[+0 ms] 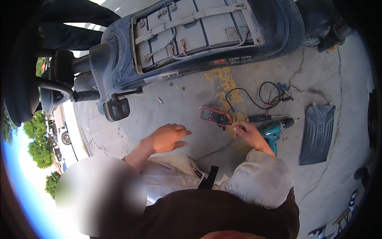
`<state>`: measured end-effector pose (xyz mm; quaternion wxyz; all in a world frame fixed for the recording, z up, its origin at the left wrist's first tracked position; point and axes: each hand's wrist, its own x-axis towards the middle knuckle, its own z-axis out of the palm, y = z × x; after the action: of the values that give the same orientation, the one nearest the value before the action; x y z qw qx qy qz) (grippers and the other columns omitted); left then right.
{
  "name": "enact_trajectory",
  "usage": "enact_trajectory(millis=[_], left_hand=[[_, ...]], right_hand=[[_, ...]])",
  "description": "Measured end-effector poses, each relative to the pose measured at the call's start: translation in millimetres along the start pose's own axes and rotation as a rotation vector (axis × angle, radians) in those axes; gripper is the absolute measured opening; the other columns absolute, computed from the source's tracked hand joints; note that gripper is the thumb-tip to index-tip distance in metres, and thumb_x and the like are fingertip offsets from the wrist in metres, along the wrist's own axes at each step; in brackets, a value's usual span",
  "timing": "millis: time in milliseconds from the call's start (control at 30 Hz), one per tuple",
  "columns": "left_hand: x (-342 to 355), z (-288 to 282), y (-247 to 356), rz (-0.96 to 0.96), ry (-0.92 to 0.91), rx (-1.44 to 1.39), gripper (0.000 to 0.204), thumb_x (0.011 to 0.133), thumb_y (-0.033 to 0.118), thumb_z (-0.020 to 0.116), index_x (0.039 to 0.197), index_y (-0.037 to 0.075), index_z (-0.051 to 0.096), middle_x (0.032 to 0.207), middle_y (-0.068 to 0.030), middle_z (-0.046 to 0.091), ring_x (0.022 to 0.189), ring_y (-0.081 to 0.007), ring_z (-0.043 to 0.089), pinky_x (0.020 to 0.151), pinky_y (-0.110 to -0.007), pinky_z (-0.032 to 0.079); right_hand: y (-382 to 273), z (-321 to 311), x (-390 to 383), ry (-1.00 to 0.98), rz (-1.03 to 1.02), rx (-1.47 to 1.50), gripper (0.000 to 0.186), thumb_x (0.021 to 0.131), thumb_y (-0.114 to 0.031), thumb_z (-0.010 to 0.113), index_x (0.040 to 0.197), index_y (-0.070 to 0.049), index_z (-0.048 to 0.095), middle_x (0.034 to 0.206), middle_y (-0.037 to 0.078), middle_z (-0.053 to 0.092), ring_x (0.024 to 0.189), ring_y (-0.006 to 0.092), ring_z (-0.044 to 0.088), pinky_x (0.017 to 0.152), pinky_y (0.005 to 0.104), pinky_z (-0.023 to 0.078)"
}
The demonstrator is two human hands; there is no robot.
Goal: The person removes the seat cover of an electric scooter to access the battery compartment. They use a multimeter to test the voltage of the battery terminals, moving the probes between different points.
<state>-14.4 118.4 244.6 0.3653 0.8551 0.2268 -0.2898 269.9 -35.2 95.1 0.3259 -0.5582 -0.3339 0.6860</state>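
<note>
Dark brown top; pale, smudged trousers.

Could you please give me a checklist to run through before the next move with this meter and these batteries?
1. Batteries uncovered: ok, their tops are exposed.
2. Dark panel out of the way: ok, it lies apart from the batteries.
3. Left hand free: ok, it holds nothing visible.
4. Right hand gripping securely: cannot tell, the details are too small.
5. Multimeter reading: cannot tell, too small to read.
6. Black cable laid straight: not ok, it lies in loops.
</note>
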Motion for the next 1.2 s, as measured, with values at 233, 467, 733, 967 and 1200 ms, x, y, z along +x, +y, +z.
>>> enact_trajectory(millis=[233, 467, 733, 967, 1200], left_hand=[[24, 5, -17, -0.113, -0.037, 0.031, 0.042, 0.093, 0.031, 0.058, 0.125, 0.004, 0.057, 0.124, -0.0146, 0.059, 0.114, -0.0343, 0.056, 0.096, -0.041, 0.046], [31, 19, -55, -0.273, -0.017, -0.024, 0.041, 0.093, 0.032, 0.059, 0.125, 0.006, 0.059, 0.122, -0.0142, 0.061, 0.111, -0.0336, 0.058, 0.095, -0.039, 0.047], [46, 29, -60, -0.294, -0.045, -0.117, 0.04, 0.094, 0.031, 0.06, 0.128, 0.01, 0.058, 0.122, -0.0144, 0.061, 0.111, -0.0335, 0.059, 0.094, -0.04, 0.048], [56, 31, -39, -0.198, -0.031, -0.175, 0.04, 0.094, 0.032, 0.059, 0.127, 0.009, 0.058, 0.119, -0.0154, 0.062, 0.107, -0.033, 0.061, 0.092, -0.04, 0.048], [55, 51, -59, -0.307, -0.105, -0.4, 0.039, 0.094, 0.034, 0.062, 0.123, 0.008, 0.062, 0.113, -0.0134, 0.066, 0.099, -0.0237, 0.063, 0.085, -0.036, 0.05]], right_hand=[[40, 32, 11, -0.314, -0.177, -0.438, 0.025, 0.092, -0.023, 0.056, 0.102, 0.0, 0.058, 0.086, 0.02, 0.067, 0.084, 0.0361, 0.066, 0.075, 0.0456, 0.05], [33, 25, 16, -0.249, -0.262, -0.659, 0.024, 0.091, -0.018, 0.054, 0.102, 0.003, 0.055, 0.094, 0.023, 0.063, 0.088, 0.0419, 0.063, 0.078, 0.0489, 0.05], [34, -38, 22, 0.326, -0.261, -0.471, 0.024, 0.089, -0.009, 0.058, 0.111, 0.001, 0.057, 0.101, 0.022, 0.058, 0.09, 0.041, 0.06, 0.078, 0.0434, 0.049], [28, -135, 2, 0.795, -0.189, 0.019, 0.03, 0.091, -0.022, 0.066, 0.11, 0.001, 0.063, 0.081, 0.012, 0.067, 0.073, 0.0158, 0.06, 0.069, 0.0306, 0.048], [72, -207, -23, 1.141, 0.037, -0.812, 0.038, 0.091, -0.027, 0.065, 0.114, 0.002, 0.062, 0.095, 0.02, 0.068, 0.084, 0.0338, 0.068, 0.076, 0.0416, 0.052]])
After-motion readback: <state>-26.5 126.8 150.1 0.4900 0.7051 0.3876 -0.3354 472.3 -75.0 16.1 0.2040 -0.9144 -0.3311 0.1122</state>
